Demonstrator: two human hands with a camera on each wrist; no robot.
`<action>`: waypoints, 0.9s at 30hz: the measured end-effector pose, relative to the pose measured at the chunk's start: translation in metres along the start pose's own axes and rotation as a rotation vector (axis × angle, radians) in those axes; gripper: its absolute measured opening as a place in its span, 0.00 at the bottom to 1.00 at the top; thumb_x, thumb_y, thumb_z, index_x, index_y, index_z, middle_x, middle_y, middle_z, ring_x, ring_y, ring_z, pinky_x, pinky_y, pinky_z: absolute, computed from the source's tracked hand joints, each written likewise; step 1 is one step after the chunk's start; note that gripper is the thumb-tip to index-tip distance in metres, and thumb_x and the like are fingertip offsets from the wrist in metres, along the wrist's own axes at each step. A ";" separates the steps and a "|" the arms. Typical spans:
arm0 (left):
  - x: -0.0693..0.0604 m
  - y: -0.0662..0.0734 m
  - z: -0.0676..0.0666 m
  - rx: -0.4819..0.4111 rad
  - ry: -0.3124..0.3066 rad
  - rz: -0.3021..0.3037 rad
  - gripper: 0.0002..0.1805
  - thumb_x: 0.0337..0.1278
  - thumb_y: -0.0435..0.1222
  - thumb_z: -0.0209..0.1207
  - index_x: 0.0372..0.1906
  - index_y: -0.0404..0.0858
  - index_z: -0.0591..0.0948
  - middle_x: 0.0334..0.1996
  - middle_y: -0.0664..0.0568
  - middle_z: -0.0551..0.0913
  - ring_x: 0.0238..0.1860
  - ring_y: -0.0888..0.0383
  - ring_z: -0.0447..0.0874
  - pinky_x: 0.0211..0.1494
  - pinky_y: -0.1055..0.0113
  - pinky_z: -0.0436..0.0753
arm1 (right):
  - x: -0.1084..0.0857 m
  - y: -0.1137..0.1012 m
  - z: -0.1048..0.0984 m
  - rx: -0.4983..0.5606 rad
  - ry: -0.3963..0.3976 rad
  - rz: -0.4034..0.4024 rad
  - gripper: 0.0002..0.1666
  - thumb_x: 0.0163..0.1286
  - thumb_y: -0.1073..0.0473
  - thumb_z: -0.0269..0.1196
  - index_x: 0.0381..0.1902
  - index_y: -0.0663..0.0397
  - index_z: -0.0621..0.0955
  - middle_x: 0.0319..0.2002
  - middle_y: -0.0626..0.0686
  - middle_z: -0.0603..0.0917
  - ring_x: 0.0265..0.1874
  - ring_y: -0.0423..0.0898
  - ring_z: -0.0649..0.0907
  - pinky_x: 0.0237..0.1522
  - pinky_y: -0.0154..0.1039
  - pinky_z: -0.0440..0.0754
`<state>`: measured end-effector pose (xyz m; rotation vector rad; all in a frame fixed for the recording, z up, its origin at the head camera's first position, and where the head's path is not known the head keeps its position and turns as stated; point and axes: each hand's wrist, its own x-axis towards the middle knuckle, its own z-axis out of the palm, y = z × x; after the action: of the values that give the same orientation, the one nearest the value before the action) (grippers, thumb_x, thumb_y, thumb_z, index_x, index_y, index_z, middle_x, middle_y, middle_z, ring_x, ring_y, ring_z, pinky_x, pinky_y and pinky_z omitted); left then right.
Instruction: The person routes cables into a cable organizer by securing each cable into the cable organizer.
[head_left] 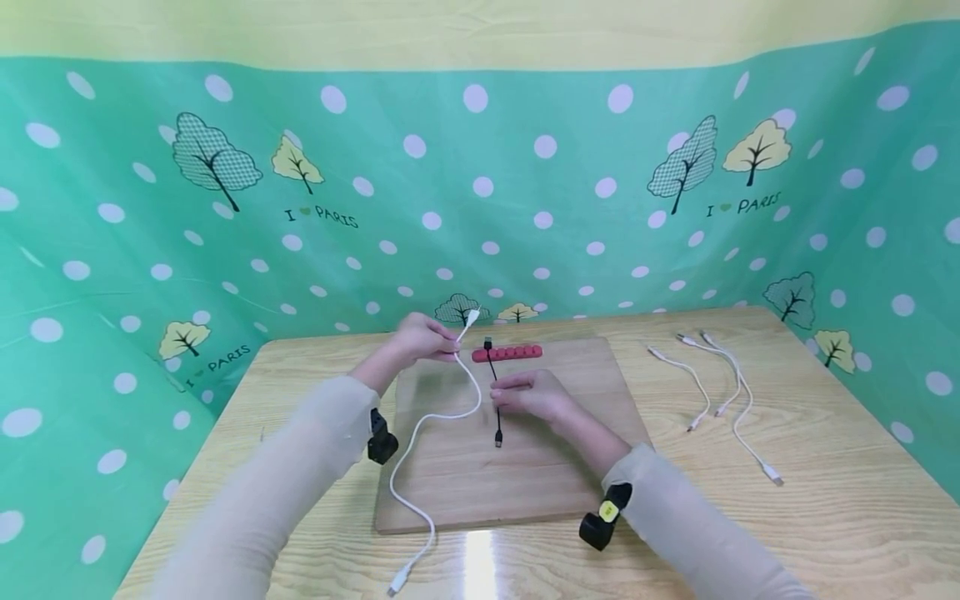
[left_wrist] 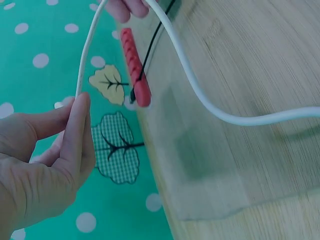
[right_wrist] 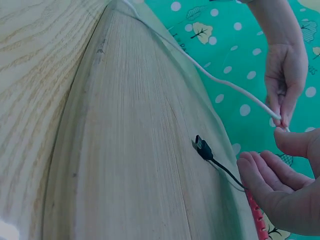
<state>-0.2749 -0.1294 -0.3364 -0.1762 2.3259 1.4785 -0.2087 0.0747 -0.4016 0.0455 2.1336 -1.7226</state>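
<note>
My left hand point(head_left: 423, 337) pinches a white charging cable point(head_left: 451, 416) just below its upper plug, between thumb and fingers, above the far left part of a wooden board point(head_left: 480, 492). From there the cable curves down, its other plug on the table near me. My right hand point(head_left: 536, 396) hovers over the board beside a short black USB cable point(head_left: 498, 437). In the right wrist view its thumb point(right_wrist: 295, 142) and fingers stand apart, close to the white cable, gripping nothing. Across a red cable holder point(head_left: 517, 353) with several slots runs the black cable.
Several white cables point(head_left: 738, 387) lie on the wooden table point(head_left: 825, 433) right of the board. A green dotted curtain point(head_left: 480, 183) hangs behind the table and along its sides.
</note>
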 end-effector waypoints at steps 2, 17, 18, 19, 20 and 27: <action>0.002 0.002 0.004 -0.001 0.007 0.001 0.17 0.53 0.24 0.62 0.50 0.25 0.80 0.42 0.34 0.85 0.29 0.56 0.88 0.51 0.61 0.87 | 0.000 -0.001 0.001 0.017 0.000 0.003 0.19 0.61 0.60 0.68 0.50 0.58 0.83 0.43 0.58 0.88 0.45 0.49 0.88 0.52 0.40 0.86; 0.020 0.000 0.033 -0.145 -0.009 -0.007 0.18 0.56 0.23 0.60 0.53 0.25 0.79 0.52 0.29 0.81 0.23 0.62 0.84 0.59 0.58 0.83 | 0.005 0.001 0.002 0.173 0.065 -0.003 0.18 0.61 0.71 0.64 0.50 0.67 0.81 0.44 0.64 0.87 0.37 0.45 0.88 0.49 0.40 0.86; 0.022 0.000 0.035 -0.160 -0.010 -0.010 0.18 0.56 0.23 0.59 0.53 0.25 0.78 0.52 0.29 0.80 0.25 0.61 0.84 0.59 0.59 0.83 | 0.005 0.001 0.002 0.189 0.076 0.000 0.18 0.60 0.72 0.64 0.50 0.67 0.81 0.44 0.64 0.86 0.36 0.45 0.88 0.49 0.40 0.87; 0.023 -0.001 0.038 -0.185 -0.014 -0.015 0.18 0.57 0.23 0.59 0.54 0.26 0.78 0.53 0.30 0.80 0.28 0.59 0.85 0.59 0.60 0.83 | 0.005 0.002 0.002 0.208 0.088 0.012 0.18 0.60 0.72 0.64 0.50 0.67 0.81 0.44 0.64 0.86 0.35 0.44 0.88 0.48 0.40 0.87; 0.025 -0.001 0.041 -0.218 -0.023 -0.020 0.19 0.58 0.23 0.58 0.55 0.25 0.77 0.55 0.30 0.79 0.33 0.55 0.87 0.60 0.60 0.82 | 0.005 0.003 0.002 0.224 0.099 0.019 0.19 0.59 0.73 0.64 0.50 0.68 0.80 0.44 0.65 0.86 0.34 0.43 0.88 0.48 0.39 0.87; 0.036 0.002 0.058 -0.359 -0.081 -0.005 0.21 0.62 0.23 0.54 0.60 0.25 0.72 0.62 0.30 0.72 0.64 0.41 0.74 0.67 0.60 0.78 | 0.007 0.006 -0.002 0.240 0.158 0.056 0.20 0.57 0.73 0.66 0.50 0.68 0.81 0.42 0.65 0.87 0.32 0.47 0.89 0.42 0.38 0.88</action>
<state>-0.2949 -0.0735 -0.3697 -0.2120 1.9788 1.8546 -0.2147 0.0764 -0.4089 0.3141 1.9978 -1.9913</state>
